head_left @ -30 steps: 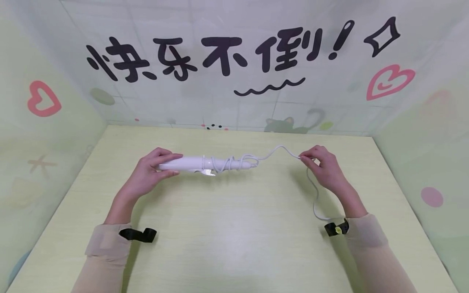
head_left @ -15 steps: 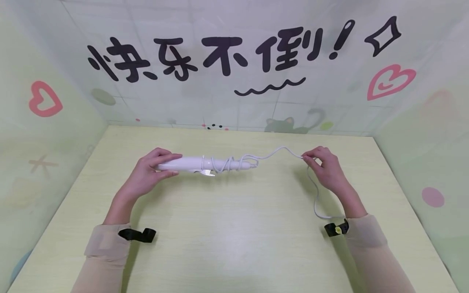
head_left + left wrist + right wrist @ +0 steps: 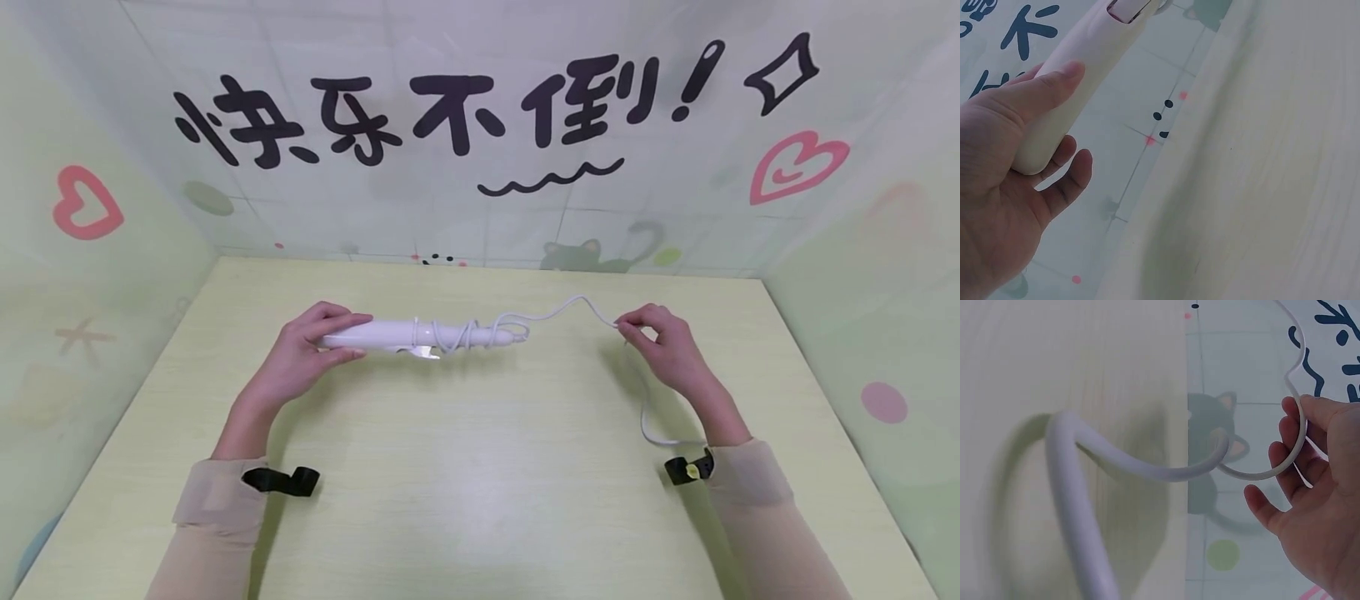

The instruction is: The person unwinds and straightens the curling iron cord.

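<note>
A white curling iron (image 3: 382,335) lies level in front of me, held just over the table in the head view. My left hand (image 3: 296,354) grips its thick end, thumb on one side and fingers on the other; the left wrist view shows the thumb along the smooth body (image 3: 1094,53). A small lever sticks out from the near side. Several loose turns of the white cord (image 3: 558,310) circle the narrow end. My right hand (image 3: 663,343) pinches this cord between thumb and fingertips, off to the right. In the right wrist view, the cord (image 3: 1147,472) loops close to the camera.
The pale wooden table (image 3: 480,467) is bounded at the back by a printed wall (image 3: 375,208) and by side walls. Cord below my right hand droops back toward the black wrist camera mount (image 3: 686,469). Another mount (image 3: 288,482) sits on my left wrist.
Both hands keep their hold almost in place. The slack cord between the iron and my right hand shifts slightly, and the cord drooping below that hand moves a little.
</note>
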A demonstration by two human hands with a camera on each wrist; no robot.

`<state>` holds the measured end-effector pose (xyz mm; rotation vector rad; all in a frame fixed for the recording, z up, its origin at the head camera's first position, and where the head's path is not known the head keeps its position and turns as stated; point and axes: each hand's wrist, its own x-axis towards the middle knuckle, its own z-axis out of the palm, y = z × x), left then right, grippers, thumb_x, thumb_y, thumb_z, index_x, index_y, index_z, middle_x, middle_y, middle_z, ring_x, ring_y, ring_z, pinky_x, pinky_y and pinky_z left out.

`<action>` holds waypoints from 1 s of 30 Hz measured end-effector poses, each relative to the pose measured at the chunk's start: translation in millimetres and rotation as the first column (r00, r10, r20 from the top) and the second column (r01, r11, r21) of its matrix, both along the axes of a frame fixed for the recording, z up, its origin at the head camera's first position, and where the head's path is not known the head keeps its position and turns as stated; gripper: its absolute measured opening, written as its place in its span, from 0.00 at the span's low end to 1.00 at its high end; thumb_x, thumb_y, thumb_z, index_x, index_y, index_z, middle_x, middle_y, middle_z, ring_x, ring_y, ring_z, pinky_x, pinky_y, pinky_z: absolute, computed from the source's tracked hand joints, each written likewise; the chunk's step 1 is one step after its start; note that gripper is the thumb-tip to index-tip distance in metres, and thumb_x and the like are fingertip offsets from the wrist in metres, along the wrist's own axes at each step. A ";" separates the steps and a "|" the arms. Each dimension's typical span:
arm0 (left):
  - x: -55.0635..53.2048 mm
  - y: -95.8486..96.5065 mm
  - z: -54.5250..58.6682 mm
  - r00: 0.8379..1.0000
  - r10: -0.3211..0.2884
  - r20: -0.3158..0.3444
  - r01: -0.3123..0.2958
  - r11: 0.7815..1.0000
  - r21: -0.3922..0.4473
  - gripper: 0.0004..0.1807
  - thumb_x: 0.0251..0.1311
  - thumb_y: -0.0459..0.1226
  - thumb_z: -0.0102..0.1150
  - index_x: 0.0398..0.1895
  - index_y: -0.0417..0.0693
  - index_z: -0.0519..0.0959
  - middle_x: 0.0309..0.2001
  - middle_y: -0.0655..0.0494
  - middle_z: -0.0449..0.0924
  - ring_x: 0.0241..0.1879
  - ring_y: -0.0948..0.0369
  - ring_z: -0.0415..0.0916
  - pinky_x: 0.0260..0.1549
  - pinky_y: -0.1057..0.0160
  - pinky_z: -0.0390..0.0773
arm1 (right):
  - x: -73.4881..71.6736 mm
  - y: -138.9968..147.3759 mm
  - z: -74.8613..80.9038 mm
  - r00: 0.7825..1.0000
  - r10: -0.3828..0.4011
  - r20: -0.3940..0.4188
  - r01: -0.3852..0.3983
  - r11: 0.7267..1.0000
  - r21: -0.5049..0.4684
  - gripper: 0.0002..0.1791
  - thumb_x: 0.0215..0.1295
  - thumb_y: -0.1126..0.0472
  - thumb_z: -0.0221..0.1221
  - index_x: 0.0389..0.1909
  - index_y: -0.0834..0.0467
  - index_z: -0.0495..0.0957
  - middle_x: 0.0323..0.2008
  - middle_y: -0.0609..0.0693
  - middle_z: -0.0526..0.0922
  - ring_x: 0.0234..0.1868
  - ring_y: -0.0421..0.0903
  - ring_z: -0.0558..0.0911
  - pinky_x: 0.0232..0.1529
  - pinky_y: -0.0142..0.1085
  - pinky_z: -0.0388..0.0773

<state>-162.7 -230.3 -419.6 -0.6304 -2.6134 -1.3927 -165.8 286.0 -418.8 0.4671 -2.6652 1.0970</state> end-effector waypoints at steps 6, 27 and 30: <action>1.9 -1.0 1.6 1.000 0.010 -0.012 -0.010 1.000 0.000 0.25 0.56 0.24 0.73 0.59 0.41 0.84 0.51 0.52 0.76 0.48 0.61 0.72 0.46 0.73 0.71 | 1.8 -2.6 -2.3 0.997 -0.012 0.077 0.016 0.999 -0.041 0.11 0.78 0.64 0.55 0.48 0.66 0.84 0.40 0.59 0.86 0.44 0.47 0.80 0.46 0.35 0.72; 2.9 -0.6 3.4 0.999 -0.016 -0.043 0.017 0.999 0.035 0.24 0.54 0.22 0.73 0.56 0.39 0.84 0.51 0.53 0.77 0.48 0.63 0.73 0.47 0.73 0.72 | -7.4 -18.0 -6.9 0.981 0.063 0.185 -0.039 0.991 -0.128 0.17 0.82 0.62 0.48 0.58 0.70 0.77 0.46 0.64 0.85 0.51 0.60 0.82 0.54 0.43 0.75; 2.8 -0.9 2.9 0.999 -0.026 -0.047 0.027 0.999 0.027 0.24 0.54 0.22 0.73 0.56 0.39 0.85 0.51 0.52 0.77 0.48 0.63 0.73 0.47 0.73 0.72 | -7.4 -20.1 -6.1 0.974 0.093 0.205 -0.061 0.986 -0.156 0.19 0.84 0.61 0.46 0.62 0.71 0.74 0.47 0.66 0.83 0.51 0.63 0.82 0.56 0.50 0.75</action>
